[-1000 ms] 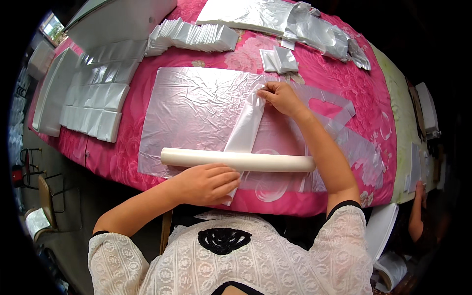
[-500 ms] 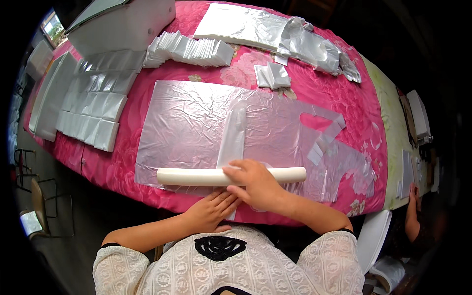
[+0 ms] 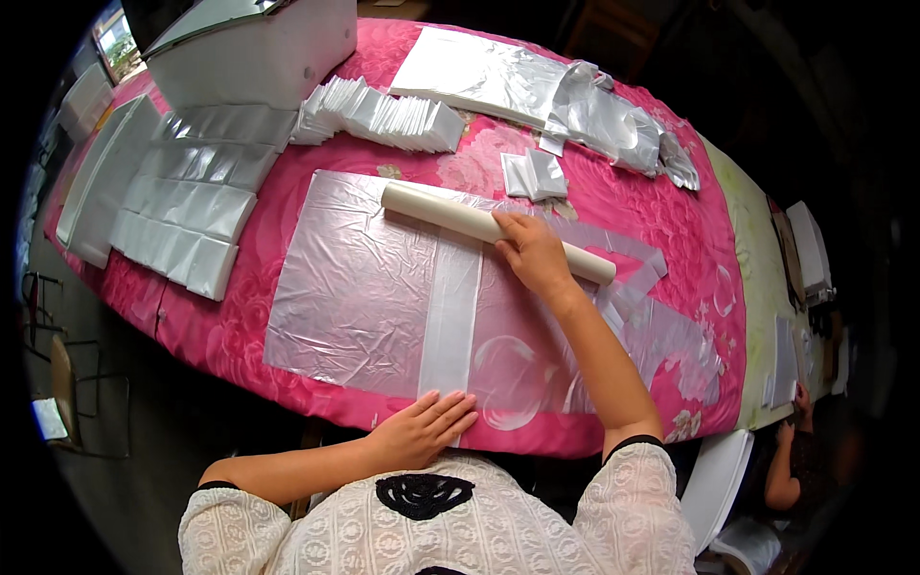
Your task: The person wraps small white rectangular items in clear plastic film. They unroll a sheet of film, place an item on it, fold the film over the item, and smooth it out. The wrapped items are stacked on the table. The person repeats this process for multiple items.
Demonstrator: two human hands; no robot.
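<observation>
A clear plastic bag (image 3: 345, 287) with cut-out handles at its right lies flat, slightly wrinkled. Down its middle runs a whitish strip (image 3: 448, 316). My right hand (image 3: 533, 251) grips a smooth white tube (image 3: 436, 209) right of its middle, fingers over the top and thumb on the near side. The tube slants across the bag's far part, its left end farther away. At the table's near edge my left hand (image 3: 426, 428) lies flat, fingers stretched out, by the strip's near end.
Beyond the bag are a small folded packet (image 3: 534, 174), a row of folded packets (image 3: 379, 117) and a bag stack (image 3: 479, 72). More folded bags (image 3: 187, 206) and a white box (image 3: 254, 59) stand left. Another person's arm (image 3: 788, 460) shows at right.
My right hand has moved the tube from the bag's near edge to its far part, and the tube has turned aslant. My left hand stays near the edge.
</observation>
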